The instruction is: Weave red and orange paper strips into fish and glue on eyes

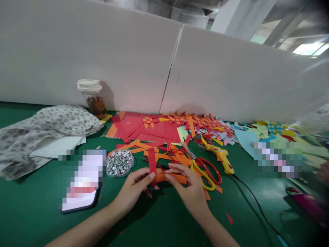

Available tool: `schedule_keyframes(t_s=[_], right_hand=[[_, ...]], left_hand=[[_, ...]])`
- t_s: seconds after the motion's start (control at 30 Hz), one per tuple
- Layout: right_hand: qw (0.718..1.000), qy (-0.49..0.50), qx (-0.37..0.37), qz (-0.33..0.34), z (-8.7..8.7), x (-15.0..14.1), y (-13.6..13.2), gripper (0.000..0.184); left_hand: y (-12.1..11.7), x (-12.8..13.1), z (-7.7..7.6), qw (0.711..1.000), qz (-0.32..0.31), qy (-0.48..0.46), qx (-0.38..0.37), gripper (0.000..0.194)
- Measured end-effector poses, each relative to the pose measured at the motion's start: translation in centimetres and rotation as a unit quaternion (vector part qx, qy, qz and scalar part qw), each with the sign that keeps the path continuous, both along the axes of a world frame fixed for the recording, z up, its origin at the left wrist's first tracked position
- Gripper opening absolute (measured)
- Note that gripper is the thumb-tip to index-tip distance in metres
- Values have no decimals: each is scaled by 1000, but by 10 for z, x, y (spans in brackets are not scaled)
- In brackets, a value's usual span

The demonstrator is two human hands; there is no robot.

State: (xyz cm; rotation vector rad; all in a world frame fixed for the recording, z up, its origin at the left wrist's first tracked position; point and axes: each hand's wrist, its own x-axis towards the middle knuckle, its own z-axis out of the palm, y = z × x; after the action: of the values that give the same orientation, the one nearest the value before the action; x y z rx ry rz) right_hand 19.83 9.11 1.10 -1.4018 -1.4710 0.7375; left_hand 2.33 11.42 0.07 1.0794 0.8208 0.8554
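Observation:
Between my two hands, a little above the green table, are a red paper strip [152, 160] standing upright and an orange paper strip [180, 178] lying across it. My left hand [137, 183] pinches the crossing of the strips, thumb on the red one. Thumb and fingers of my right hand [189, 187] close on the orange strip further right. Just beyond lie loose orange strips [149, 155] and scissors [203, 168] with red and yellow handles. Part of the strips behind my fingers is hidden.
Left are a phone [84, 181], a clear case of googly eyes [120, 162], a lidded cup [94, 99] and patterned cloth [61, 118]. A yellow glue gun [221, 156] with a cord lies right. Woven paper fish [200, 121] and red sheets [159, 128] line the white partition [115, 58].

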Motion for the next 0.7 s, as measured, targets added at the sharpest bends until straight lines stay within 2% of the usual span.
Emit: schedule_keyframes(t_s=[0.1, 0.2, 0.33, 0.7], right_hand=[[997, 70, -21, -20, 0, 0, 1, 33], [993, 110, -47, 5, 1, -3, 1, 43], [992, 94, -70, 49, 1, -4, -2, 39], [994, 35, -81, 63, -1, -3, -3, 36]], left_hand=[[0, 0, 0, 1000, -2, 7, 5, 23], [-1, -1, 0, 1000, -7, 6, 10, 23], [-2, -1, 1, 1000, -16, 13, 20, 23], [-2, 0, 1, 999, -16, 35, 34, 23]])
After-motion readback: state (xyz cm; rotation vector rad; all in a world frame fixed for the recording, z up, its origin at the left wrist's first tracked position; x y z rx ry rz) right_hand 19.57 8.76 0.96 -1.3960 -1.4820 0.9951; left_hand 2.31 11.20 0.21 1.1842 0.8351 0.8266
